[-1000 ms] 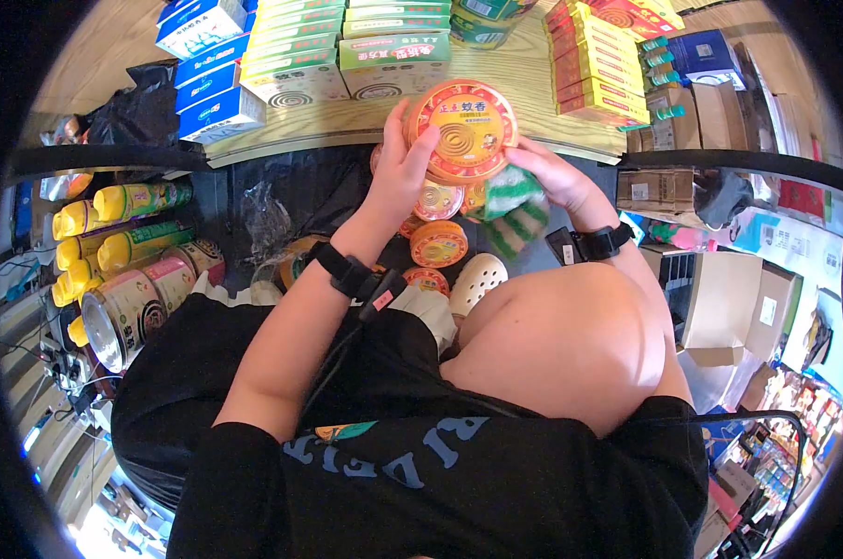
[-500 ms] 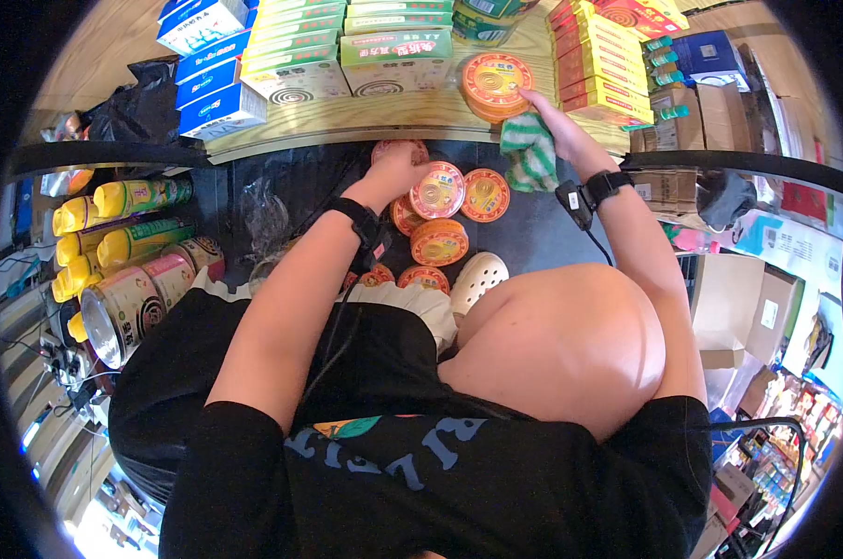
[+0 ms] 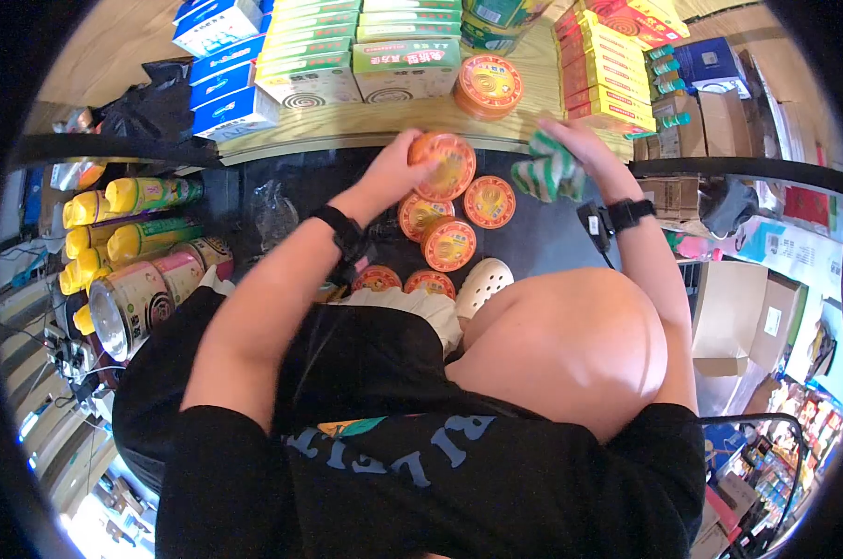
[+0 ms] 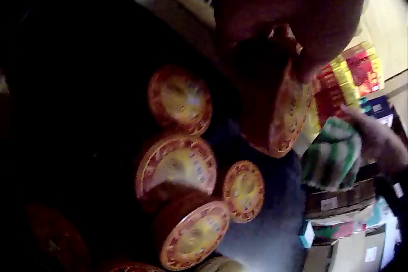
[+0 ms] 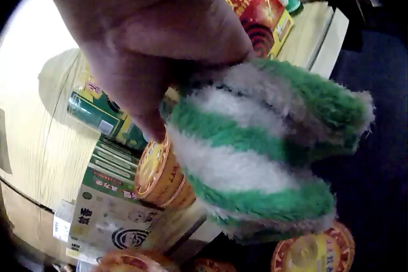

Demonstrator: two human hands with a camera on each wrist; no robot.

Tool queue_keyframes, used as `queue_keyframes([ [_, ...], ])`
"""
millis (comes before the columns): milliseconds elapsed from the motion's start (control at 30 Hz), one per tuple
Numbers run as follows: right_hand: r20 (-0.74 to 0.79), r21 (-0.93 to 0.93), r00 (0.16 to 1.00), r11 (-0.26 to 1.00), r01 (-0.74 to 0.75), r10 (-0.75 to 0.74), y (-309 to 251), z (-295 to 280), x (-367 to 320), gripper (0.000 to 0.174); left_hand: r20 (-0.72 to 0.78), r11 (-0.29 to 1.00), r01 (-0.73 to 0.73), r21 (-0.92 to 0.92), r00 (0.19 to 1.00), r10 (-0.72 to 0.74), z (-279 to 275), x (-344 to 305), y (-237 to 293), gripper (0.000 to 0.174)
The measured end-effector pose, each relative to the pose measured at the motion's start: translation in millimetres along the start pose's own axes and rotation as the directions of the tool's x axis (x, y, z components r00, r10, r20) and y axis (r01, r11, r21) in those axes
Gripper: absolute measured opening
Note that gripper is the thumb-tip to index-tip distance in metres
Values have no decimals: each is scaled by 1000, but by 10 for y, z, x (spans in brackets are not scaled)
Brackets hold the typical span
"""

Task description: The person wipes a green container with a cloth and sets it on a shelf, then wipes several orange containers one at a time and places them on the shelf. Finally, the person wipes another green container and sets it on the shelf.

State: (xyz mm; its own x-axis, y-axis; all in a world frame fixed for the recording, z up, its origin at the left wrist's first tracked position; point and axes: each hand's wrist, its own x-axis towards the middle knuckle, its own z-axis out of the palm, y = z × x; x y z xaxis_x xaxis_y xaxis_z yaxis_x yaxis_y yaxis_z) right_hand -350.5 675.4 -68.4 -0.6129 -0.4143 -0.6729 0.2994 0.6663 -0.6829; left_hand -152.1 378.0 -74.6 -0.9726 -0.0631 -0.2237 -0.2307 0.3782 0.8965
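Note:
My left hand (image 3: 395, 173) grips a round orange-red mosquito coil tin (image 3: 451, 166), held up in front of the shelf edge. In the left wrist view this tin (image 4: 290, 116) is tilted, its printed lid turned away. My right hand (image 3: 584, 147) holds a green-and-white striped fluffy cloth (image 3: 552, 172), which hangs bunched below the fingers in the right wrist view. Another mosquito coil tin (image 3: 489, 86) stands on the wooden shelf beside the green boxes. Below my hands, several more tins lie on the dark floor, among them one on the right (image 3: 489, 202) and one nearer me (image 3: 448, 245).
Green-and-white mosquito coil boxes (image 3: 406, 73) and blue boxes (image 3: 236, 107) line the shelf's left side. Yellow-and-red boxes (image 3: 610, 98) are stacked on the right. Yellow-capped spray cans (image 3: 156, 194) lie to the left. A white clog (image 3: 484, 284) is beside my knee.
Both hands held one tin; my right hand set it on the shelf, let go and drew back with the cloth. My left hand reached down left and lifted another tin.

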Motion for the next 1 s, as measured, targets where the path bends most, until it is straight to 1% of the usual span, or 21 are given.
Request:
queue_keyframes([
  [67, -14, -106, 1000, 994, 13, -14, -240, 56, -332, 51, -8, 994, -44, -98, 999, 43, -351, 7, 373, 47],
  [100, -26, -162, 999, 986, 24, -28, -421, 66, -527, 51, 39, 988, -20, -152, 999, 27, -557, 5, 542, 47],
  [167, 14, -67, 978, 976, 207, -207, -791, 76, -824, 54, 107, 966, -4, -257, 994, 32, -905, -43, 838, 48],
  [233, 12, -28, 945, 945, 327, -327, -1379, 109, -1174, 63, 112, 951, 119, -285, 990, -90, -1209, -301, 1374, 48],
  [267, -11, -12, 871, 871, 490, -490, -1683, 186, -1373, 60, 115, 937, 178, -301, 982, -150, -1343, -460, 1615, 48],
  [300, -74, -171, 771, 770, 615, -632, -2065, 379, -1683, 61, 146, 916, 171, -362, 981, -126, -1465, -606, 1763, 48],
  [333, -134, -349, 645, 645, 680, -752, -2447, 572, -1993, 62, 160, 870, 186, -457, 979, -126, -1566, -734, 1879, 48],
  [400, -129, -466, 327, 348, 813, -936, -2863, 989, -2337, 64, 197, 748, 212, -629, 974, -110, -1713, -957, 2125, 47],
  [467, 117, -643, 77, -16, 766, -990, -3151, 1356, -2611, 64, 109, 664, 177, -727, 984, -142, -1804, -1201, 2350, 39],
  [533, 280, -713, 305, 15, 701, -910, -3295, 1590, -2785, 58, 57, 603, 57, -796, 998, -19, -1920, -1470, 2446, 39],
  [567, 294, -740, 150, -126, 660, -944, -3342, 1658, -2800, 56, -9, 629, 15, -777, 999, -35, -1958, -1609, 2501, 41],
  [600, 312, -763, -4, -253, 595, -950, -3362, 1719, -2783, 54, -50, 727, -39, -686, 999, 7, -2016, -1721, 2541, 40],
  [667, 104, -573, 72, -1, 819, -992, -3381, 1768, -2764, 50, -129, 824, -142, -548, 988, 84, -2070, -1922, 2757, 38],
  [700, 11, -438, 136, 118, 891, -991, -3386, 1772, -2786, 48, -177, 837, -242, -490, 968, 176, -2093, -1927, 2726, 38],
  [733, -47, -271, 263, 266, 925, -964, -3412, 1768, -2832, 46, -220, 838, -344, -425, 937, 272, -2113, -1870, 2657, 38],
  [800, -96, 99, 516, 508, 856, -851, -3447, 1722, -2921, 43, -244, 817, -482, -316, 873, 421, -2163, -1851, 2606, 38],
  [833, -121, 115, 490, 478, 871, -863, -3427, 1659, -2854, 41, -231, 806, -522, -278, 851, 471, -2203, -1886, 2587, 38],
  [900, -220, 288, 623, 560, 777, -750, -3391, 1584, -2830, 43, -235, 733, -625, -266, 780, 580, -2266, -1857, 2511, 36],
  [933, -258, 383, 686, 580, 720, -681, -3350, 1551, -2803, 44, -210, 734, -590, -337, 807, 552, -2312, -1860, 2486, 37],
  [967, -234, 440, 683, 551, 709, -692, -3283, 1505, -2716, 43, -180, 733, -549, -401, 832, 525, -2366, -1865, 2479, 38],
  [1000, -257, 434, 732, 602, 671, -631, -3226, 1459, -2633, 39, -144, 730, -506, -459, 853, 501, -2400, -1858, 2512, 40],
])
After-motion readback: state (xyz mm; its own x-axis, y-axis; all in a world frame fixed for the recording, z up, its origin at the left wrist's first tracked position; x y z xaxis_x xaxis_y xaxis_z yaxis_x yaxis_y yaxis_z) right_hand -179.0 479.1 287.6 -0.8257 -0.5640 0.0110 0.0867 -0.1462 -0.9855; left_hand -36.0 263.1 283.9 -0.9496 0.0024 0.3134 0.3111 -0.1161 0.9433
